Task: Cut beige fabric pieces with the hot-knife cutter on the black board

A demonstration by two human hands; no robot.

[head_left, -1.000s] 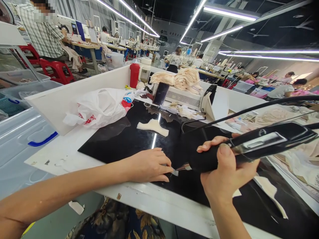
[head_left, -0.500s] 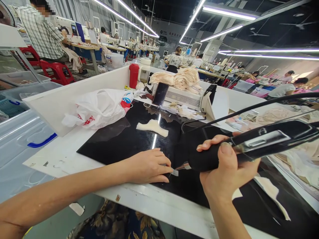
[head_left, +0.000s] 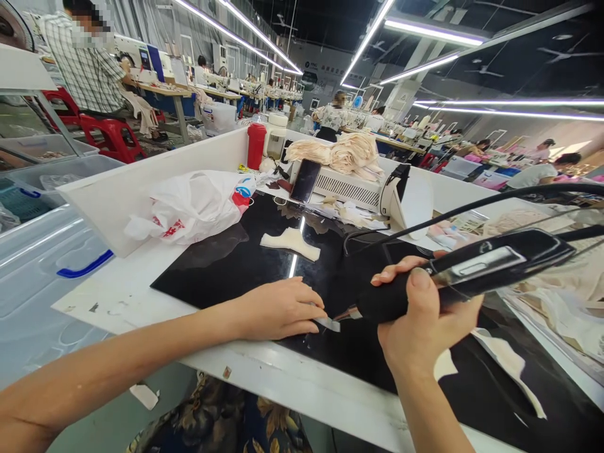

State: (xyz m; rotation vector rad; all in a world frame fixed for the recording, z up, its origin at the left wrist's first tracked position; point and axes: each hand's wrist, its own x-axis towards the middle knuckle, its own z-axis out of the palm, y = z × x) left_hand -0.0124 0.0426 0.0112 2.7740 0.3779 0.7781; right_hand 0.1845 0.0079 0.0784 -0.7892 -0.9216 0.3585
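In my right hand (head_left: pixel 427 327) is a black corded handheld power tool (head_left: pixel 486 264) with a silver panel on its body. Its slim metal tip (head_left: pixel 348 314) points left and meets a small translucent strip (head_left: pixel 330 324). The fingertips of my left hand (head_left: pixel 287 308) hold the strip against the black board (head_left: pixel 217 270); the part under the fingers is hidden. Beyond that hand lies a cream shaped fabric piece (head_left: pixel 290 243), flat on the board. Two more cream pieces lie near my right wrist, one long and curved (head_left: pixel 509 365), the other small (head_left: pixel 444 365).
A white plastic bag (head_left: pixel 193 204) lies at the left. At the back are a red cup (head_left: pixel 255 146), a phone (head_left: pixel 306 180), a vented white box (head_left: pixel 346 184) and stacked cream fabric (head_left: pixel 337 154). The tool's black cable (head_left: pixel 472 204) arches over the right side. Co-workers sit farther off.
The tool and my right hand have shifted slightly left and down. More of the translucent strip shows beyond my left fingertips. The cream piece on the board stays put.
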